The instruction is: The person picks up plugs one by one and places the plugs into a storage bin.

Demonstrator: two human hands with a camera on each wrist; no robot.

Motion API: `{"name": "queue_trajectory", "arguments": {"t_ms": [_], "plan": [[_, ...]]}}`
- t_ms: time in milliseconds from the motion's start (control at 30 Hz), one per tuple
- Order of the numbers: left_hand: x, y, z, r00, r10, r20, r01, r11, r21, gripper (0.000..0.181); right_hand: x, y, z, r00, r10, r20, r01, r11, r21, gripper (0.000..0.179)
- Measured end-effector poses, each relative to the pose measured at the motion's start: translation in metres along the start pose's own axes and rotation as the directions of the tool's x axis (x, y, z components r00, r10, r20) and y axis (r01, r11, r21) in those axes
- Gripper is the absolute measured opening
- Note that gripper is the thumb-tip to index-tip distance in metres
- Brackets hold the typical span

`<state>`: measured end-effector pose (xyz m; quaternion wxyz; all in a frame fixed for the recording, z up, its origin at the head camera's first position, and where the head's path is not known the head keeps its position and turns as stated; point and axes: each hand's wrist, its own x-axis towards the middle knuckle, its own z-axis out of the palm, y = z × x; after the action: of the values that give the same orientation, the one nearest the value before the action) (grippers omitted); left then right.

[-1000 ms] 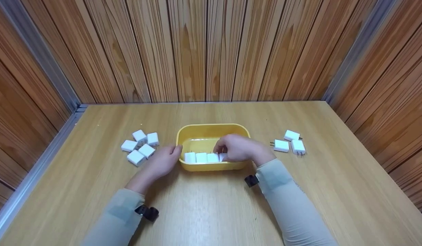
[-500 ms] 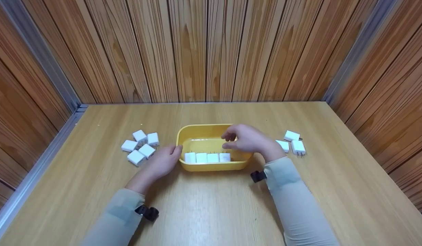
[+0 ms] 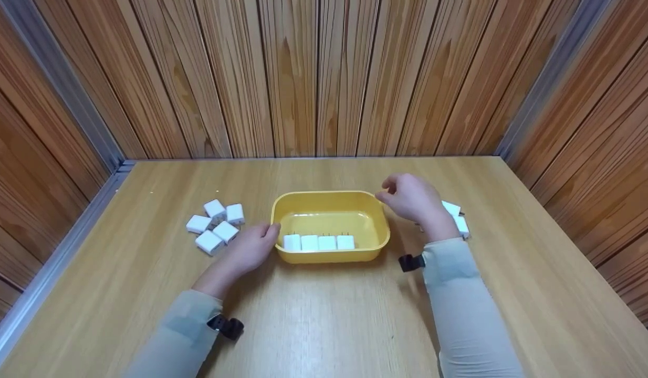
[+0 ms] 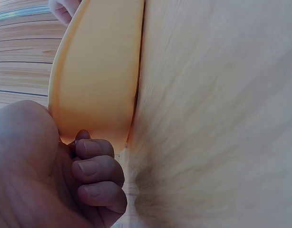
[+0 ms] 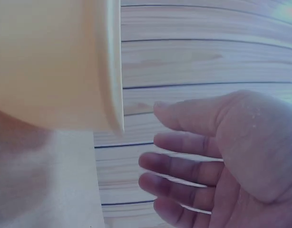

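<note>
A yellow plastic tub (image 3: 329, 256) sits mid-table, with several white plug-in chargers (image 3: 309, 242) standing in a row along its near wall, prongs pointing to the back. My left hand (image 3: 253, 247) grips the tub's left end, thumb over the rim; the left wrist view shows its curled fingers (image 4: 98, 168) against the outer wall. Just off the tub's far right corner, my right hand (image 3: 413, 199) is raised with nothing in it. In the right wrist view its fingers (image 5: 179, 166) are loosely extended and spread, apart from the rim.
Several white chargers (image 3: 209, 242) lie in a loose pile left of the tub. More chargers (image 3: 462, 227) lie at the right, partly covered by my right hand and wrist. A wood-panelled wall (image 3: 334, 79) closes off the table's (image 3: 324, 325) back edge.
My right hand has let go of the fourth charger in the row, lifted out of the tub and moved right, past the rim. The left hand has stayed in place.
</note>
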<state>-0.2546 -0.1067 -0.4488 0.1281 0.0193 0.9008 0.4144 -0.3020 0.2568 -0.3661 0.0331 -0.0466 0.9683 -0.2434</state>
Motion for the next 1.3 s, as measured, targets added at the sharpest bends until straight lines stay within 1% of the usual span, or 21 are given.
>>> {"name": "queue_trajectory", "arguments": {"t_ms": [67, 200, 333, 500, 800, 900, 967, 1100, 1233, 1300], "plan": [[0.0, -0.001, 0.0, 1.0, 0.005, -0.003, -0.005, 1.0, 0.001, 0.063, 0.001, 0.005, -0.002, 1.0, 0.012, -0.028, -0.013, 1.0, -0.012, 0.047], [0.0, -0.002, 0.0, 1.0, 0.009, -0.002, -0.009, 1.0, -0.002, 0.063, 0.003, 0.016, -0.006, 0.996, 0.021, -0.085, -0.027, 0.997, -0.069, 0.049], [0.001, -0.002, 0.0, 1.0, 0.012, -0.001, -0.012, 1.0, -0.002, 0.063, 0.004, 0.027, -0.008, 0.991, 0.06, -0.118, -0.072, 0.992, -0.105, 0.05], [0.001, -0.003, 0.0, 1.0, 0.009, 0.002, -0.009, 1.0, -0.002, 0.063, 0.005, 0.038, -0.01, 0.986, 0.114, -0.124, -0.123, 0.99, -0.069, 0.052], [-0.001, -0.002, -0.001, 1.0, 0.006, 0.003, -0.006, 1.0, -0.002, 0.064, 0.006, 0.058, -0.016, 0.975, 0.203, -0.095, -0.205, 0.979, -0.014, 0.058], [-0.001, -0.002, -0.001, 1.0, 0.0, 0.003, 0.0, 1.0, -0.003, 0.065, 0.007, 0.066, -0.019, 0.968, 0.226, -0.109, -0.23, 0.973, -0.016, 0.059], [-0.001, -0.002, -0.001, 1.0, 0.001, 0.003, -0.001, 1.0, -0.001, 0.065, 0.007, 0.07, -0.02, 0.963, 0.236, -0.132, -0.241, 0.97, -0.021, 0.058], [0.001, -0.002, 0.0, 1.0, -0.004, 0.006, 0.004, 1.0, -0.006, 0.065, 0.006, 0.078, -0.021, 0.949, 0.269, -0.166, -0.272, 0.962, 0.003, 0.059], [0.001, -0.002, 0.0, 1.0, -0.003, 0.013, 0.004, 1.0, -0.014, 0.065, 0.005, 0.086, -0.021, 0.937, 0.306, -0.17, -0.305, 0.952, 0.037, 0.06], [0.001, -0.002, 0.0, 1.0, 0.0, 0.013, 0.001, 1.0, -0.014, 0.065, 0.005, 0.089, -0.021, 0.934, 0.316, -0.169, -0.314, 0.949, 0.037, 0.062]]}}
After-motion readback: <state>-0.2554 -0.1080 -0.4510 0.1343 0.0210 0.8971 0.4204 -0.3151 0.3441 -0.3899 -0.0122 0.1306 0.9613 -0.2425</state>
